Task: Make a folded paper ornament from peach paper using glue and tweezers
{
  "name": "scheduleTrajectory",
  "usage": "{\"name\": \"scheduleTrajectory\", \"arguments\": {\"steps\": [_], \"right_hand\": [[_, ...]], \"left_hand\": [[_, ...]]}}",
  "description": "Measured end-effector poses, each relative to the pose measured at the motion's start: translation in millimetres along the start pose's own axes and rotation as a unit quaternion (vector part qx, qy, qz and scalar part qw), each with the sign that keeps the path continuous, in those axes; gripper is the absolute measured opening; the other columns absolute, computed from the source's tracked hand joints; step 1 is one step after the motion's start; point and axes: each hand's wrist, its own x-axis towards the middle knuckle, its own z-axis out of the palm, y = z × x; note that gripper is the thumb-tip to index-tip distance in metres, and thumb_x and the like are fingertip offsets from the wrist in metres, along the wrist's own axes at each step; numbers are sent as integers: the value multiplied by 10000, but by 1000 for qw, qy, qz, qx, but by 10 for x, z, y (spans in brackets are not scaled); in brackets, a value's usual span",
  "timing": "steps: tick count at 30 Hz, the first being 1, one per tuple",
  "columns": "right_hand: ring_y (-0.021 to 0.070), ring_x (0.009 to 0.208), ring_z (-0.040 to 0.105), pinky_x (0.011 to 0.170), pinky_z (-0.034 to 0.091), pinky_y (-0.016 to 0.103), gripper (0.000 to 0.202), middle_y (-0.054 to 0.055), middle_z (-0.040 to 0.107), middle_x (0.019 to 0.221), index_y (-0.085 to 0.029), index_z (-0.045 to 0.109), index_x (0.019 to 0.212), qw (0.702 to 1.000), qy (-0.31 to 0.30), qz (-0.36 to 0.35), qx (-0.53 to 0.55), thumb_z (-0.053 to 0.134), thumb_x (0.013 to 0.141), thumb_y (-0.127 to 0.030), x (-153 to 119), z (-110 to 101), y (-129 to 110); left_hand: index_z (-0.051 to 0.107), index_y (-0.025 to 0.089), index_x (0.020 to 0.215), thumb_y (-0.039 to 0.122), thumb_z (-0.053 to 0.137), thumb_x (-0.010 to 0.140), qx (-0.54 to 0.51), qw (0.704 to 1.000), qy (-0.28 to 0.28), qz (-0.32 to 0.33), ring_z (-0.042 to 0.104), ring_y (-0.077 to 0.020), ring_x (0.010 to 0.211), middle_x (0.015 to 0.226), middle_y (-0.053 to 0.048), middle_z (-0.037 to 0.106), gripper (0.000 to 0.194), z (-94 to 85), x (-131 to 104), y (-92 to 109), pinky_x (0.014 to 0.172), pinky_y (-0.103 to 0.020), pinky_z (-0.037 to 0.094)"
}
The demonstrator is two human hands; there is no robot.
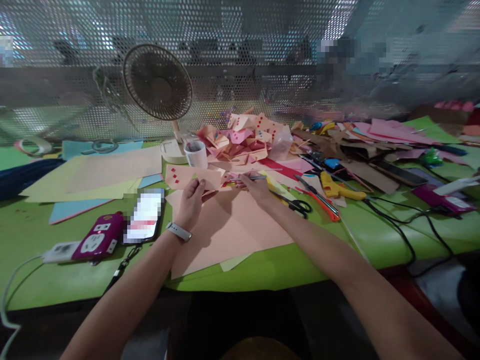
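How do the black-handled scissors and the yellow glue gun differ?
The scissors have black looped handles; the glue gun has a yellow body. The scissors are cordless, while the glue gun has a black cable. Both lie unheld.

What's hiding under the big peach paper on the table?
A pale yellow-green paper pokes out from the near edge of the big peach paper, above the green table. The rest underneath is covered, so I can't tell.
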Motion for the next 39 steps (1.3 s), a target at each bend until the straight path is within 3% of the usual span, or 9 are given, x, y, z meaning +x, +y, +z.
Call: {"name": "scheduleTrajectory", "arguments": {"steps": [14,19,24,28,39], "right_hand": [[109,560,667,444,412,156,144,-18,695,630,-185,574,842,999,48,14,-17,650,779,-290,-121,14,-251],[127,542,665,448,377,177,207,-33,672,589,-204,534,833,995,78,-57,10,679,752,-327,-172,22,-473],[121,541,665,476,394,195,252,-36,685,625,-215,525,881,993,34,-103,57,683,771,-378,-406,130,-701],[119,540,661,491,413,207,261,-28,699,643,-209,543,891,993,-22,-99,60,690,775,-389,-598,245,-759],[119,579,673,528,441,210,275,-19,721,690,-218,549,912,995,-15,-81,52,697,772,-401,-632,243,-764]], "left_hand": [[617,172,833,420,700,791,-5,1000,-4,0,623,-135,823,894,-17,613,265,-26,0,-19,861,-370,584],[609,176,836,434,707,785,-10,1000,-4,-8,623,-147,878,917,-24,626,281,-5,-23,-6,873,-371,579],[608,178,836,432,691,808,-13,999,-29,-28,627,-136,862,869,0,609,268,70,-113,40,903,-366,565],[630,189,946,458,685,810,-12,998,-43,-40,626,-165,953,985,-22,629,307,137,-182,75,909,-376,564],[648,184,979,445,669,834,-10,997,-64,-45,624,-208,1018,1091,-65,641,299,169,-224,81,931,-433,554]]}}
